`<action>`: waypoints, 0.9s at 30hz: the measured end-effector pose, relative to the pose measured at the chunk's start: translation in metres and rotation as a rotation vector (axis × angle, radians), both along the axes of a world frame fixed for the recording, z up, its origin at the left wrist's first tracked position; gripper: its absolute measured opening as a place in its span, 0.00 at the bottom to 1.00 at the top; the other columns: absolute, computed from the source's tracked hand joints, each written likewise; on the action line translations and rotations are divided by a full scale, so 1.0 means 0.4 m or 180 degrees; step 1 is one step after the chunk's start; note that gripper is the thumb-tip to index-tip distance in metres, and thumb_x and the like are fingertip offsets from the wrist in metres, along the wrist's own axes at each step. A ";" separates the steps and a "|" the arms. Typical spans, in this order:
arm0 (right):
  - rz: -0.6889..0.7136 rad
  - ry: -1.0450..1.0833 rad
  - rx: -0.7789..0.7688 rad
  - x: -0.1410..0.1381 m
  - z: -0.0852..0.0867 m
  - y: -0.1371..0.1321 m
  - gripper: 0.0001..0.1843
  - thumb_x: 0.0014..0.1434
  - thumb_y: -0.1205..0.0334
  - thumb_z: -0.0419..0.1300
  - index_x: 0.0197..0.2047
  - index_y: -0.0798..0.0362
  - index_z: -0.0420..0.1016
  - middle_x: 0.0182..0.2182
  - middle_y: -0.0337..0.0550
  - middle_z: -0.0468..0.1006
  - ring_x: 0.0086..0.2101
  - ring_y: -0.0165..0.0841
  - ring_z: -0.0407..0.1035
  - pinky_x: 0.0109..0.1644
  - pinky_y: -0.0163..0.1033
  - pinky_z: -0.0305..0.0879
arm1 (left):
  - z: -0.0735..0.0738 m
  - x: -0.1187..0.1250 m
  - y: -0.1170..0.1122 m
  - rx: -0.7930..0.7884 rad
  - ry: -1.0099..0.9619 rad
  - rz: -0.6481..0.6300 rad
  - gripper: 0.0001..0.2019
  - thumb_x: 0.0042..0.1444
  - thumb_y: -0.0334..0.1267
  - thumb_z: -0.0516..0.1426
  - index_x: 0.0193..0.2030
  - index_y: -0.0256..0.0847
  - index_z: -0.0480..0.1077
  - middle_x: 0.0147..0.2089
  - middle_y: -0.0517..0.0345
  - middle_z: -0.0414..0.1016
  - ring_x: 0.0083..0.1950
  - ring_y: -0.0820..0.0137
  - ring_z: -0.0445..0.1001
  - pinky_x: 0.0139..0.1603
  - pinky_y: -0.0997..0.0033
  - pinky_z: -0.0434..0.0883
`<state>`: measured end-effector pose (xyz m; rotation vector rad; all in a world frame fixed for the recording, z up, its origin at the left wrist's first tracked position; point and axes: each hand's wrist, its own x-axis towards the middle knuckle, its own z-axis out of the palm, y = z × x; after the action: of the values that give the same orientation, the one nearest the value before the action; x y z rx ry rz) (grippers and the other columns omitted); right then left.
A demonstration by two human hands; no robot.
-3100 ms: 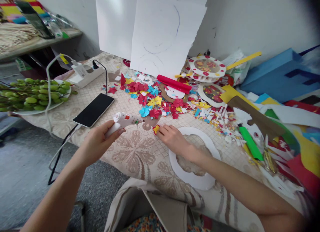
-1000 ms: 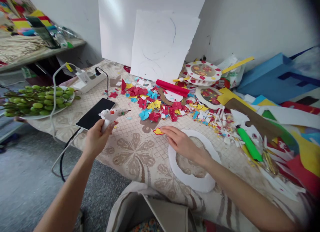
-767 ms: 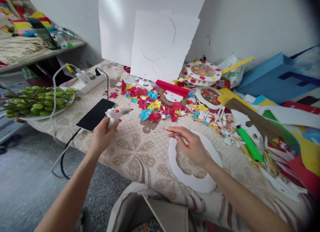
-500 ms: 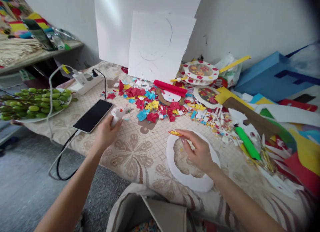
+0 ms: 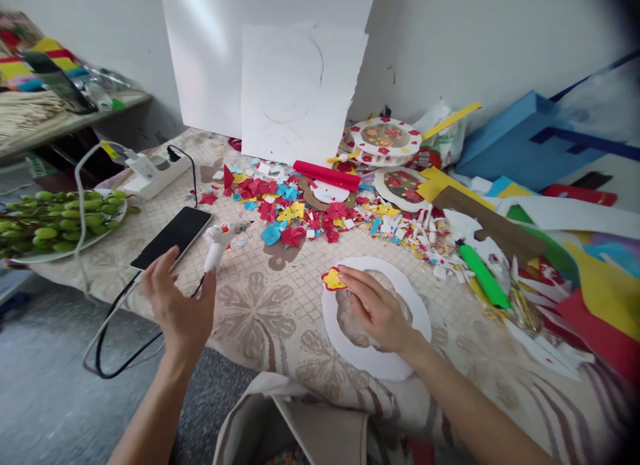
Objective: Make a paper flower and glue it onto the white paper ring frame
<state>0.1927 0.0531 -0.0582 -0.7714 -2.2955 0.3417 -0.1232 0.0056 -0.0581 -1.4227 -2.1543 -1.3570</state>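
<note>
Between the fingertips of my right hand (image 5: 377, 308) is a small yellow paper flower (image 5: 333, 279) with a red edge. It is at the upper left rim of a white ring (image 5: 345, 345) with a scalloped opening; whether it touches the ring is hard to tell. My left hand (image 5: 183, 305) is open, its fingers spread and holding nothing. Just beyond it, a white hot glue gun (image 5: 216, 248) rests on the tablecloth. A black phone (image 5: 173, 237) lies close to the left fingers, with cables running off the table edge.
Cut paper flowers (image 5: 290, 211) and scraps spread across the back. Decorated round fans (image 5: 385, 141) lie behind them. To the right are a green cutter (image 5: 483, 275) and scissors (image 5: 523, 301). Grapes on a plate (image 5: 55, 251) and a power strip (image 5: 160, 178) occupy the left.
My left hand has let go of the glue gun and drawn back toward me, fingers opening. My right hand has turned the paper flower, so its yellow face now shows. The view has shifted slightly.
</note>
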 end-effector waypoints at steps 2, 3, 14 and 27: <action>0.0018 0.0024 -0.0008 -0.002 0.001 -0.001 0.32 0.60 0.77 0.50 0.65 0.48 0.55 0.58 0.50 0.66 0.58 0.37 0.62 0.60 0.48 0.64 | 0.016 0.049 -0.031 0.0300 -0.0087 -0.0003 0.29 0.48 0.36 0.63 0.58 0.38 0.61 0.57 0.41 0.64 0.58 0.52 0.63 0.48 0.55 0.69; 0.0030 0.0033 -0.0011 -0.003 0.002 -0.002 0.32 0.60 0.77 0.50 0.65 0.48 0.55 0.59 0.51 0.65 0.58 0.37 0.61 0.60 0.48 0.64 | 0.023 0.077 -0.042 0.0334 -0.0226 -0.0176 0.27 0.49 0.35 0.62 0.57 0.40 0.63 0.55 0.44 0.66 0.55 0.55 0.65 0.47 0.57 0.69; 0.0240 0.0012 -0.0177 -0.016 0.008 -0.021 0.33 0.60 0.76 0.47 0.68 0.49 0.51 0.63 0.50 0.59 0.61 0.39 0.56 0.64 0.49 0.59 | 0.044 0.305 0.053 -0.1409 -0.4186 -0.2849 0.19 0.52 0.41 0.61 0.50 0.38 0.65 0.39 0.54 0.75 0.40 0.69 0.74 0.37 0.71 0.70; -0.0107 0.1781 -0.2256 -0.035 0.010 -0.041 0.25 0.65 0.58 0.50 0.64 0.45 0.51 0.57 0.51 0.66 0.50 0.37 0.69 0.54 0.48 0.69 | 0.035 0.306 0.067 -0.1328 -0.4480 -0.2942 0.22 0.47 0.36 0.65 0.47 0.39 0.62 0.30 0.60 0.74 0.31 0.73 0.73 0.32 0.73 0.68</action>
<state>0.1788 0.0366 -0.0540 -0.8976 -1.6148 1.2260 -0.0008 0.0325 -0.0442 -2.1066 -2.6278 -3.1017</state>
